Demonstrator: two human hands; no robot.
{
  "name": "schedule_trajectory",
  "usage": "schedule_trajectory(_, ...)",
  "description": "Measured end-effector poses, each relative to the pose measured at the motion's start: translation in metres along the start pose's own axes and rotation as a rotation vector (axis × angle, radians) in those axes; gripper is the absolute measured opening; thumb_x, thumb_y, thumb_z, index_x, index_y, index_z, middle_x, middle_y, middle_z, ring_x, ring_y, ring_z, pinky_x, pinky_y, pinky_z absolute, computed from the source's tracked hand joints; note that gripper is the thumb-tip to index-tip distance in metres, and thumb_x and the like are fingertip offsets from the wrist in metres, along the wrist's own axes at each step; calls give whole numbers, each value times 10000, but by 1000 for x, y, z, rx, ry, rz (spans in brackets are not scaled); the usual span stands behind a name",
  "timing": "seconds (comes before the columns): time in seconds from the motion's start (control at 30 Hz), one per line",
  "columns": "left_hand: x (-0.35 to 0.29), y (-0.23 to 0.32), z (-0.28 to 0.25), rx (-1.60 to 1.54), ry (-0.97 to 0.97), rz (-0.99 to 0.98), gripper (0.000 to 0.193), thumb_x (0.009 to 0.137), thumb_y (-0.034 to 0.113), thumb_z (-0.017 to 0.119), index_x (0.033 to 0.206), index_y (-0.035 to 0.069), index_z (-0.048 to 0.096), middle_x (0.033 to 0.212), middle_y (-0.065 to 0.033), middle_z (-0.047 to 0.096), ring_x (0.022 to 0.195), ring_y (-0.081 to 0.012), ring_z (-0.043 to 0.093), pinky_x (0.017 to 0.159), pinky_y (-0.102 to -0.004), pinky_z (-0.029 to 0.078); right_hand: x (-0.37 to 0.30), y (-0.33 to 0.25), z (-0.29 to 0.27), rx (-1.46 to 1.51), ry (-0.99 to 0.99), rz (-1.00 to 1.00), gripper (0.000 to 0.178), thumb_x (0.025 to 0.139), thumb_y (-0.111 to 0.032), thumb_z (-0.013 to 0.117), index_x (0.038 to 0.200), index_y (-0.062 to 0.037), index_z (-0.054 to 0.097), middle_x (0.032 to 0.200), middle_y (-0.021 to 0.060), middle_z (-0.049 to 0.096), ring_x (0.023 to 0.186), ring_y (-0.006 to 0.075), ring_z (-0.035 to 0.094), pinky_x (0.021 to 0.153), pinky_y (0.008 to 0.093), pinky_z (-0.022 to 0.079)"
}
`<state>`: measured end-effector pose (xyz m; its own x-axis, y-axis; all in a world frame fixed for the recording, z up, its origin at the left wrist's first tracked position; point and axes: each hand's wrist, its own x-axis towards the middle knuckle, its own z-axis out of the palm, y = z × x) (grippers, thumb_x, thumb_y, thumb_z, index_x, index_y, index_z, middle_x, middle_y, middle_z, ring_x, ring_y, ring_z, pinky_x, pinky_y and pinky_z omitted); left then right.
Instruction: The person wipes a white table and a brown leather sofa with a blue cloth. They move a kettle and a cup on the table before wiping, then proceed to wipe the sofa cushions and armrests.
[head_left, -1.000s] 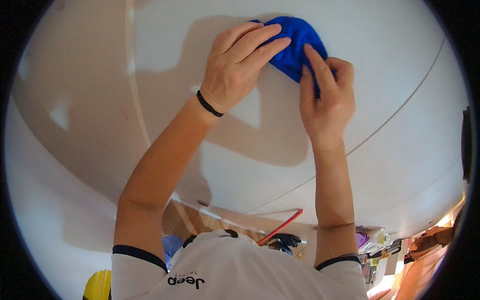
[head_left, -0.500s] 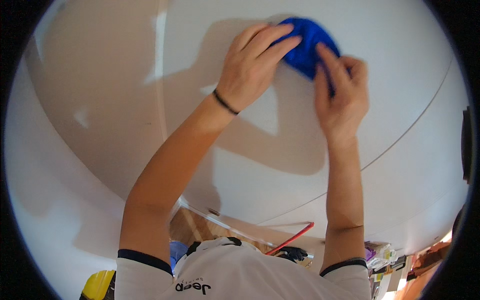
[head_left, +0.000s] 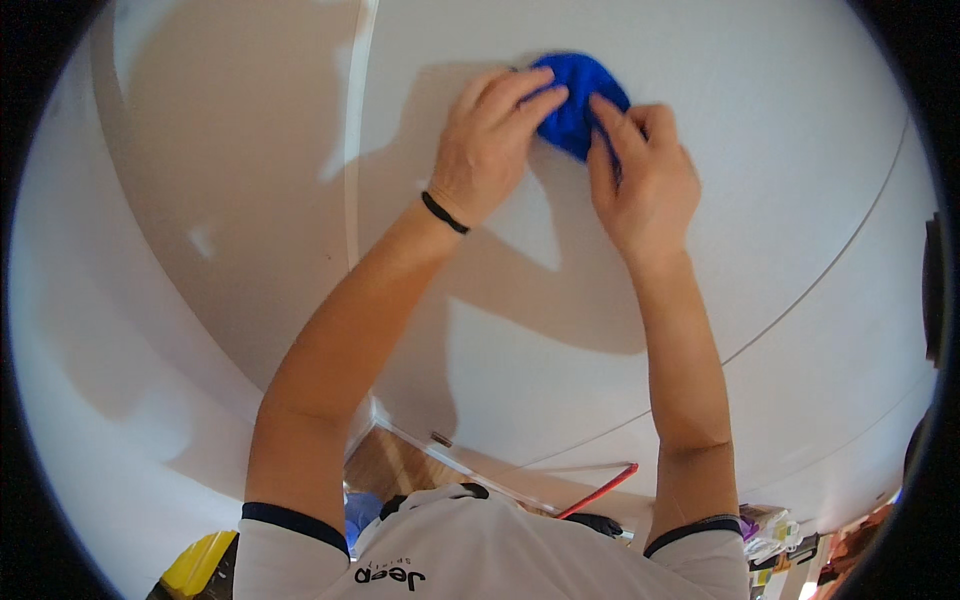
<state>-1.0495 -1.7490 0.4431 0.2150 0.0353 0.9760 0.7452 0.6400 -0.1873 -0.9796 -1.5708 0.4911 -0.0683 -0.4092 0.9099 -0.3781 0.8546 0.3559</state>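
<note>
Both my hands are raised in front of a white wall, at a bright blue, rounded piece that looks like soft cloth. My left hand, with a black band at the wrist, has its fingertips bent over the left edge of the blue cloth. On the other side, my right hand pinches its lower right edge between thumb and fingers. Part of the cloth is hidden by the fingers. Whether it touches the wall I cannot tell.
A pale vertical strip runs up the wall at left. Low down are a red bar, a dark glove-like item and wooden floor. A yellow object stands at lower left; assorted packages lie at lower right.
Both hands have shifted left and my right hand has come closer to my left, with the blue cloth between them. The wall strip now shows further right.
</note>
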Motion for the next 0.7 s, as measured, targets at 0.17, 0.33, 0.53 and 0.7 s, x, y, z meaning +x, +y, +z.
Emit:
schedule_trajectory(0.17, 40, -35, 14, 34, 88, 12, 412, 887, -35, 590, 1259, 98, 704, 1322, -97, 646, 1166, -322, 569, 1011, -416, 457, 59, 12, 24, -82, 158, -100, 276, 836, -138, 700, 1108, -149, 742, 955, 63, 621, 717, 283, 634, 649, 408, 501)
schedule_trajectory(0.33, -4, -33, 19, 87, 123, -86, 436, 874, -98, 583, 1260, 69, 700, 1370, -89, 630, 1210, -311, 553, 1062, -413, 426, 29, -19, 42, -77, 45, -98, 252, 846, -135, 654, 1082, -106, 737, 922, 68, 600, 735, 254, 650, 650, 389, 473)
schedule_trajectory(0.53, -31, -38, -15, 91, 21, -77, 393, 827, -58, 653, 1190, 72, 728, 1297, -88, 656, 1148, -331, 583, 1004, -419, 481, 12, -35, 49, 30, -30, -94, 230, 852, -148, 666, 1069, -117, 736, 927, 73, 604, 710, 265, 650, 643, 407, 499)
schedule_trajectory(0.7, 28, -62, -10, 85, 125, -71, 447, 871, -83, 592, 1258, 107, 712, 1342, -111, 645, 1221, -321, 572, 1057, -418, 455, 67, -16, 48, 19, 130, -115, 175, 860, -149, 662, 1018, -121, 732, 918, 83, 610, 667, 297, 640, 638, 440, 525)
